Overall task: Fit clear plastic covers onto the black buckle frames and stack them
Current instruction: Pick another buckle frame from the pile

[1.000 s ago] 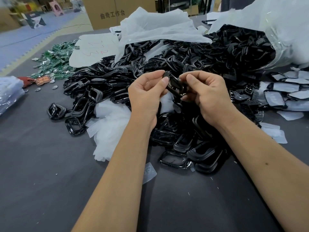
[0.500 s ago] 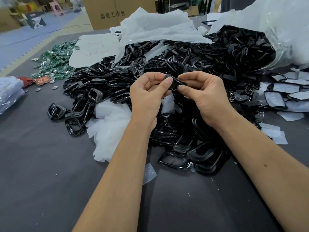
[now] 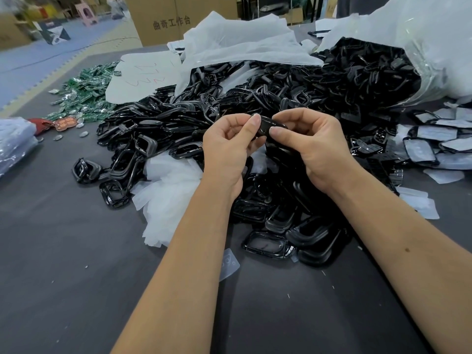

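Black buckle frame (image 3: 265,124) | pinched by left hand (image 3: 227,149) fingers | right hand (image 3: 314,146) fingers

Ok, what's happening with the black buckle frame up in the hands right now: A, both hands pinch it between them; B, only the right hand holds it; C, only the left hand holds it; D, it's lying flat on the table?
A: the left hand and the right hand each pinch an end of the black frame, held up above the pile.

buckle frames (image 3: 265,129): glossy black plastic | table (image 3: 63,251): matt dark cloth | bag (image 3: 434,47): clear crinkled plastic
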Available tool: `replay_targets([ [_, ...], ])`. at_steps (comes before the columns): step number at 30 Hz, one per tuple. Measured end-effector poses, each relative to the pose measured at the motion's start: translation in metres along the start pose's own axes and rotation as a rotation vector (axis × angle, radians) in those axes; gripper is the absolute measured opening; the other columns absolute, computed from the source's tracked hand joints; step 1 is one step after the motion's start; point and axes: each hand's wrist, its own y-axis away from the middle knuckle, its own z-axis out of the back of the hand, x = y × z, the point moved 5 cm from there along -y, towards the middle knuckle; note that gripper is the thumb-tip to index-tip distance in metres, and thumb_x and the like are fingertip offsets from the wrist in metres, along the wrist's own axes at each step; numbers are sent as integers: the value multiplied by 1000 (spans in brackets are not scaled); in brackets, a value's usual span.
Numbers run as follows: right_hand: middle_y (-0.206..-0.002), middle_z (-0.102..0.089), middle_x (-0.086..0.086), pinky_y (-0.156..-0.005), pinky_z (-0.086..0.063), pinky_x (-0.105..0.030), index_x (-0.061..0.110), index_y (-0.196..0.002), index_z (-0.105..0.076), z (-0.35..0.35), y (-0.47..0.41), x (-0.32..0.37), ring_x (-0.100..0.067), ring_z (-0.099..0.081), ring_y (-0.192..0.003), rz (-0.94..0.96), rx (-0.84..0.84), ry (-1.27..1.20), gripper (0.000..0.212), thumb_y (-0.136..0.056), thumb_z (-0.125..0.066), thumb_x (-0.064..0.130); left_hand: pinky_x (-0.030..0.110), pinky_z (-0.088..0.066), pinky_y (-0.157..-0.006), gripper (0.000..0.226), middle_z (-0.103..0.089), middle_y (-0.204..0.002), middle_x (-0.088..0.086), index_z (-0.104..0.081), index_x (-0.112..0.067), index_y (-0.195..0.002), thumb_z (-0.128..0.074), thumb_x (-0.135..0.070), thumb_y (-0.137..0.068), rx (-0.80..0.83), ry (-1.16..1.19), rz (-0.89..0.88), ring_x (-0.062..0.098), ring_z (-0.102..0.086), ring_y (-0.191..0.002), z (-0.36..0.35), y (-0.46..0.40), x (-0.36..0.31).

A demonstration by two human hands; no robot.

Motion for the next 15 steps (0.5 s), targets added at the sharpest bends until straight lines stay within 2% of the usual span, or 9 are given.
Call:
replay_targets([
  [6, -80, -77, 0, -75, -59, -29, 16, -93, -78, 1, 0, -1, -15, -74, -77, -1, -25, 79, 19, -79, -88, 8, 23, -55, -66, 14, -63, -66, 0, -61, -9, -87, -68, -4, -97, 20, -64, -20, 13, -61, -65, 0, 1, -2],
  [9, -78, -77, 1, -74, -59, -26, 19, -88, -78, 0, 0, -1, -12, -73, -74, 25, -46, 126, 21, -78, -89, 5, 23, -55, -66, 14, -58, -69, 6, -60, -8, -87, -68, -3, -97, 17, -110, -52, 14, -59, -67, -1, 2, -4],
  [15, -78, -77, -1, -72, -60, -27, 17, -89, -78, 0, 0, 0, -16, -73, -74, 34, -8, 116, 20, -77, -90, 8, 22, -54, -62, 10, -65, -73, 2, -63, -6, -90, -68, -4, -97, -20, -149, -56, 10, -62, -67, 1, 1, -5],
])
